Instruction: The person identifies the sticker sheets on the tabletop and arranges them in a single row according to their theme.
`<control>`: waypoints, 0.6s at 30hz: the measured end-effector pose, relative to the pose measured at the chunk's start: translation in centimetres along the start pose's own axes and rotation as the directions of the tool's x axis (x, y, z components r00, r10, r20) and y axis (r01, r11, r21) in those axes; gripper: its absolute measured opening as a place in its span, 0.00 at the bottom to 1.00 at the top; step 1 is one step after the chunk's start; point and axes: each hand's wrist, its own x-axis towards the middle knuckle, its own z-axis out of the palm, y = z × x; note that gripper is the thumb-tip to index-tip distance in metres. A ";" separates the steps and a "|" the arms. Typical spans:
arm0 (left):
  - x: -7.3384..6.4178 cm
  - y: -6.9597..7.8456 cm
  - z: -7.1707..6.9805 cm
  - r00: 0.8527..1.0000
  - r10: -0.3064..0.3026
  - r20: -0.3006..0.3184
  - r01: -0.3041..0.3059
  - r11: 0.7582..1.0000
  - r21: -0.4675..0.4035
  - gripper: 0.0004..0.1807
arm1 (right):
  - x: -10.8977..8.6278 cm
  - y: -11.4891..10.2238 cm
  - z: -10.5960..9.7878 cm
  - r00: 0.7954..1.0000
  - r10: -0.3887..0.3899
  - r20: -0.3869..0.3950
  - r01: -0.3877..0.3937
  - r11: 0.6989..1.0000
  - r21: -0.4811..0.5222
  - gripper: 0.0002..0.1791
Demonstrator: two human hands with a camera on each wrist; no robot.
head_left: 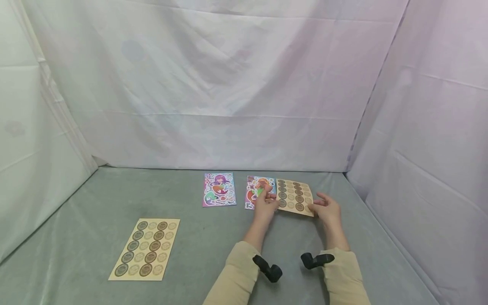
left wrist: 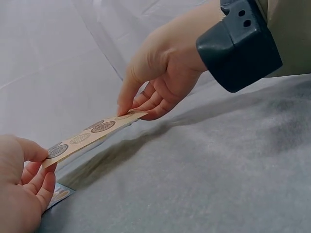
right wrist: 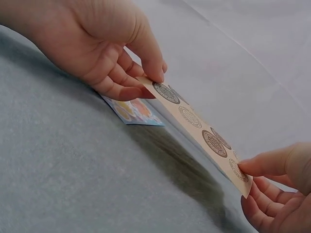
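Both hands hold a tan sticker sheet [head_left: 295, 196] printed with rows of round seals, raised a little off the cloth. My left hand [head_left: 264, 208] pinches its near left corner between thumb and fingers, as the left wrist view shows at the sheet [left wrist: 80, 139]. At the near right corner my right hand [head_left: 328, 213] pinches the same sheet, thumb on top. Under and beside the left hand lies a colourful cartoon sticker sheet [head_left: 250, 195], partly covered by that hand. The right wrist view shows a corner of this cartoon sheet [right wrist: 133, 111] below the left fingers.
Left of the hands lies another cartoon sticker sheet [head_left: 219, 189] with a purple-haired figure. A second tan seal sheet [head_left: 145, 250] lies flat at the front left. Grey cloth [head_left: 213, 250] covers the table, with white curtains [head_left: 213, 84] behind and at the sides.
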 end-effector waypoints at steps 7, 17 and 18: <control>-0.1 1.0 -0.4 0.998 0.048 0.028 -0.047 0.998 -0.034 0.31 | -0.1 -0.6 -0.4 0.999 -0.015 0.048 0.014 1.000 0.011 0.36; -0.3 2.2 -0.9 0.998 0.043 0.050 -0.045 0.999 0.026 0.30 | -1.0 -2.1 -1.1 0.995 -0.036 0.096 0.032 0.999 0.040 0.37; -0.2 2.3 -1.0 0.998 0.044 0.049 -0.045 0.999 0.026 0.29 | -1.1 -2.3 -1.1 0.994 -0.035 0.099 0.031 0.999 0.044 0.37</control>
